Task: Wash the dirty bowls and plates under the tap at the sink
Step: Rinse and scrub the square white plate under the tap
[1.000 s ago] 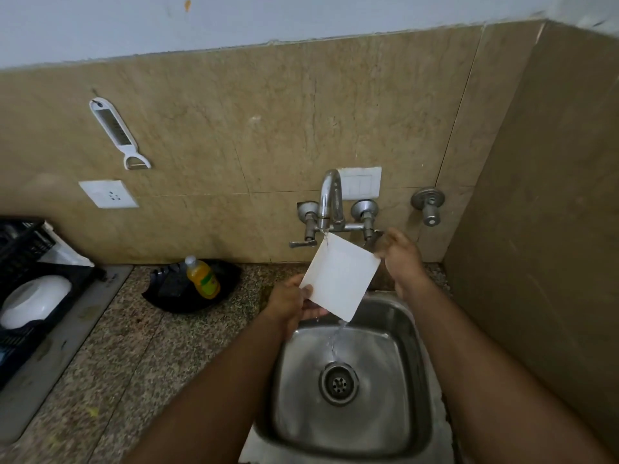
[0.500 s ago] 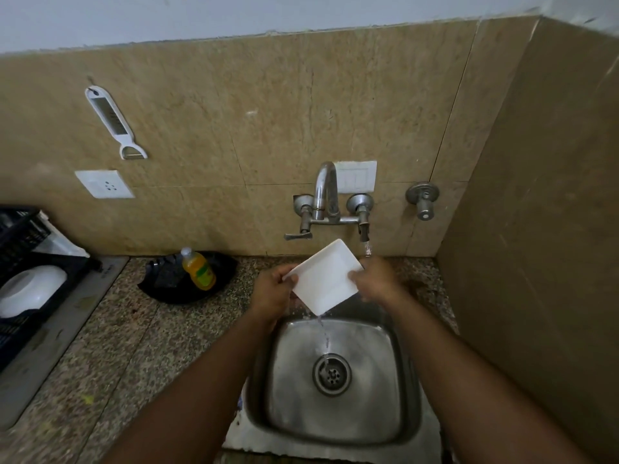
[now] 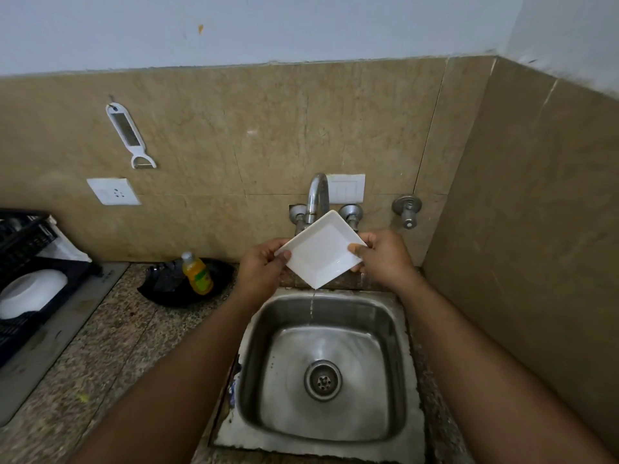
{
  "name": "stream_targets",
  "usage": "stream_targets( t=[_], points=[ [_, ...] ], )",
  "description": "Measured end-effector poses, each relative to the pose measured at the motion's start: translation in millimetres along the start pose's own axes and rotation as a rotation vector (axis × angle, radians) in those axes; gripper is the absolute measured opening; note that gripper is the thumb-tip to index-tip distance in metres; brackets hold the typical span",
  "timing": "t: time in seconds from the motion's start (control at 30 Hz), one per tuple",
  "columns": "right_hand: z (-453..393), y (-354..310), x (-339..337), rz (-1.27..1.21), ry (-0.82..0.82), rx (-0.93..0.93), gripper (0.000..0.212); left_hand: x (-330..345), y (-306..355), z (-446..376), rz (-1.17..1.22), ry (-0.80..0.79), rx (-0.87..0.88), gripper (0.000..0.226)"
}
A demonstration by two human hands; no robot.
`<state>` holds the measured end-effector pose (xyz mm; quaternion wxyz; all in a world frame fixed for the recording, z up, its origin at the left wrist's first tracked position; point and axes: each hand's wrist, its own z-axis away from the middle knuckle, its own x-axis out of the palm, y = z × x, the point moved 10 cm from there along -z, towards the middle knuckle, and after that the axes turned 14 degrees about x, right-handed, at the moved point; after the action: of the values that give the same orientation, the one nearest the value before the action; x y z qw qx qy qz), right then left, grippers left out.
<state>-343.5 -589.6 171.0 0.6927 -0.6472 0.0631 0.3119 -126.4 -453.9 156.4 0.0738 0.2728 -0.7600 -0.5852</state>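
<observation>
1. A steel sink [image 3: 395, 333] lies nearest, its drain [image 3: 323, 380] at centre.
2. Above its back rim, the left hand [image 3: 261, 269] and right hand [image 3: 385, 256] pinch opposite corners of a square white plate [image 3: 320, 249], held diamond-wise and tilted, lowest corner dripping into the basin.
3. Behind stands the tap [image 3: 316, 195].
</observation>
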Motion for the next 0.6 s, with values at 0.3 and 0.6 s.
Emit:
stream_targets(
  t=[0.3,0.6],
  points=[
    [18,-28,-14,0.008,0.039,-0.062,0.012,-9,32,4,-0.009,0.016,0.084,0.025],
    [29,-52,-21,0.037,0.084,-0.113,0.019,-20,47,4,0.004,0.021,0.104,0.027]
  ],
)
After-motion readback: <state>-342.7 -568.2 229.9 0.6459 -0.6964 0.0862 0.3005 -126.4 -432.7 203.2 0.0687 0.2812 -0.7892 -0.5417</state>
